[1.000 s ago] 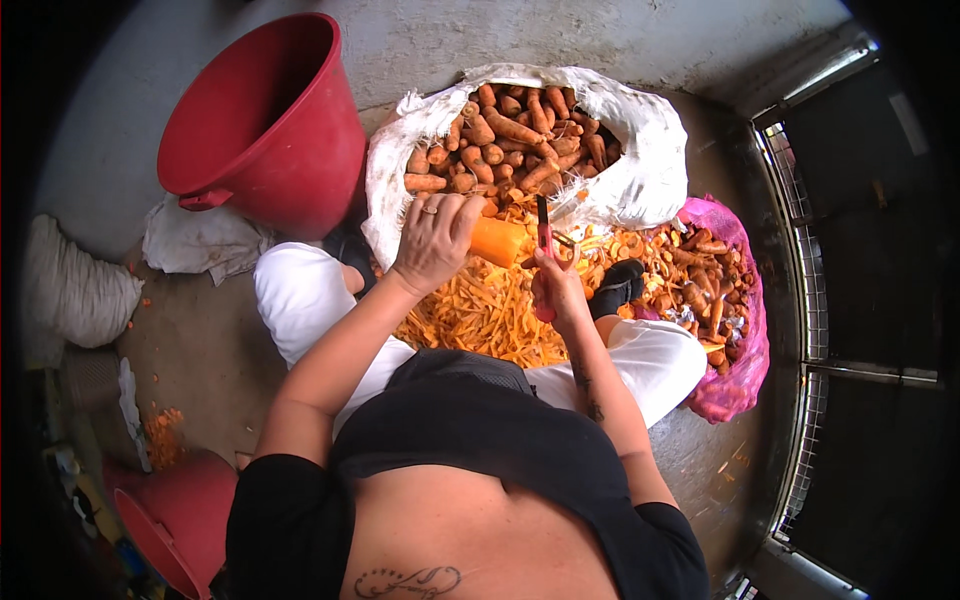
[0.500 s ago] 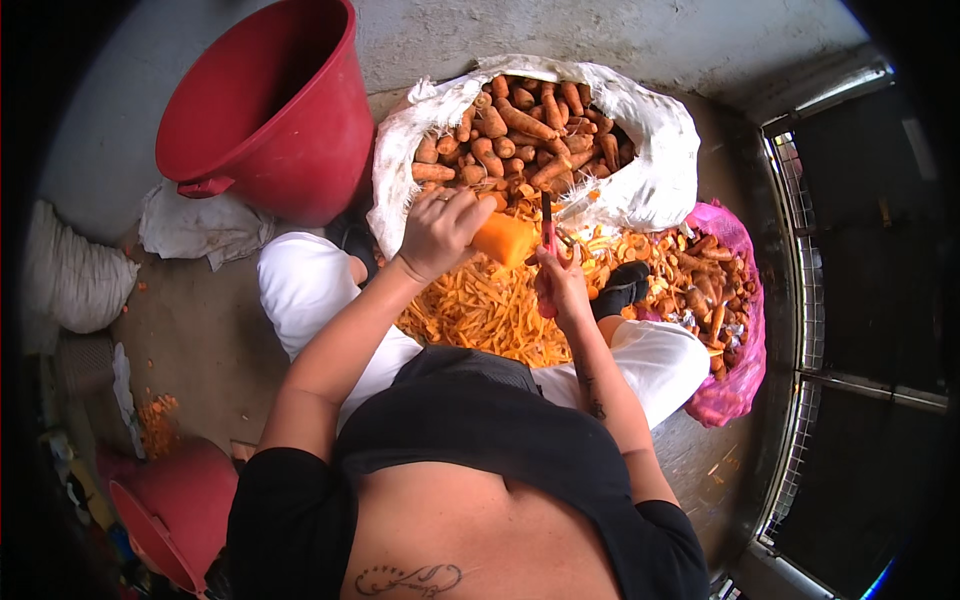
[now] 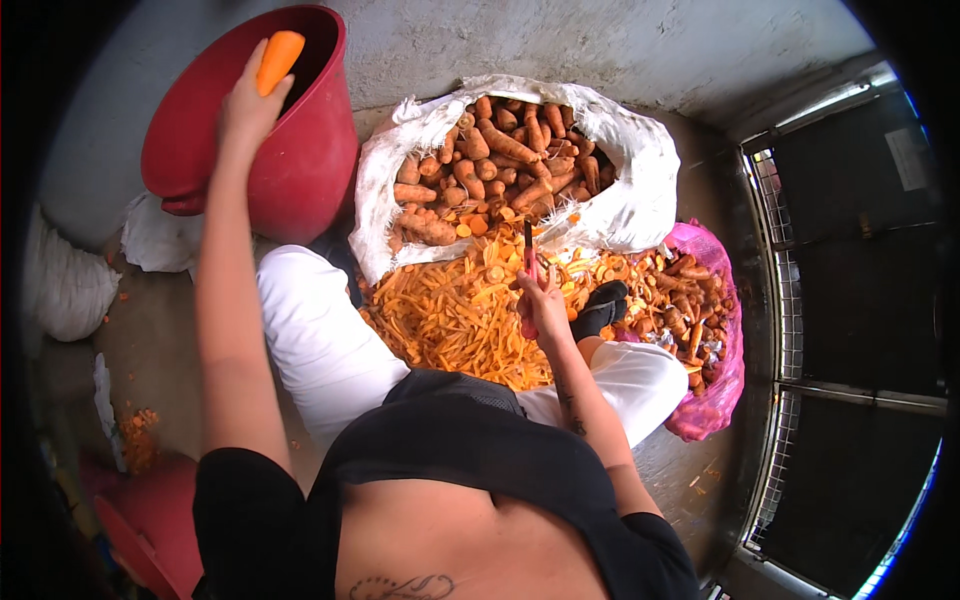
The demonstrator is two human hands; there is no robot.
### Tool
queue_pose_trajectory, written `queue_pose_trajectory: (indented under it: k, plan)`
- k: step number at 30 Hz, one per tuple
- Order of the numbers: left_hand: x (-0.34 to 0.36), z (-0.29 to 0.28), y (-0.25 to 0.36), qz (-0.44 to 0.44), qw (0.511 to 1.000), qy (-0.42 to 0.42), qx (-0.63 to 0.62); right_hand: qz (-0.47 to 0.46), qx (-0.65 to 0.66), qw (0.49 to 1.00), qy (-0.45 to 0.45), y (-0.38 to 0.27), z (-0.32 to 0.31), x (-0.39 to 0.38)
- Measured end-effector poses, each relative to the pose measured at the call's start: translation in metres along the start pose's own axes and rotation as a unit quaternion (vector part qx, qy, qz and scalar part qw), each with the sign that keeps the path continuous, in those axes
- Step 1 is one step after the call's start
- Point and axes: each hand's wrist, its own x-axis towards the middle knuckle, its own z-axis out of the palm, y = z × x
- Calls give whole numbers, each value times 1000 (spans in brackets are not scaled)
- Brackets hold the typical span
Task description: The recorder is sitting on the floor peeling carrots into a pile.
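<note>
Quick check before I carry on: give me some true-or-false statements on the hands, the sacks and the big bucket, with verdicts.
1. The left hand holds a peeled carrot at the mouth of the big red bucket. True.
2. The right hand is empty. False: it holds a red-handled tool.
3. The white sack has unpeeled carrots in it. True.
4. The pink sack lies to the left of the white sack. False: it lies to the right.
5. A heap of peelings lies on the near side of the white sack. True.
6. The red-handled tool is touching the peeled carrot. False: they are well apart, in different hands.
</note>
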Motion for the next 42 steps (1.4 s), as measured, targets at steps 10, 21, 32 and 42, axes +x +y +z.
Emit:
queue_pose_trajectory:
  k: [10, 21, 32, 42]
  plan:
    - [45, 32, -197, -188, 829, -468, 240, -15, -66, 998, 15, 15, 14, 10]
    - [28, 34, -116, -149, 938, -204, 239, 59, -186, 981, -1, 27, 12, 24]
    - [-58, 66, 16, 161, 985, 42, -46, 48, -180, 982, -12, 31, 18, 26]
    - [-138, 162, 60, 138, 756, -625, 138, 69, -250, 966, -7, 49, 0, 34]
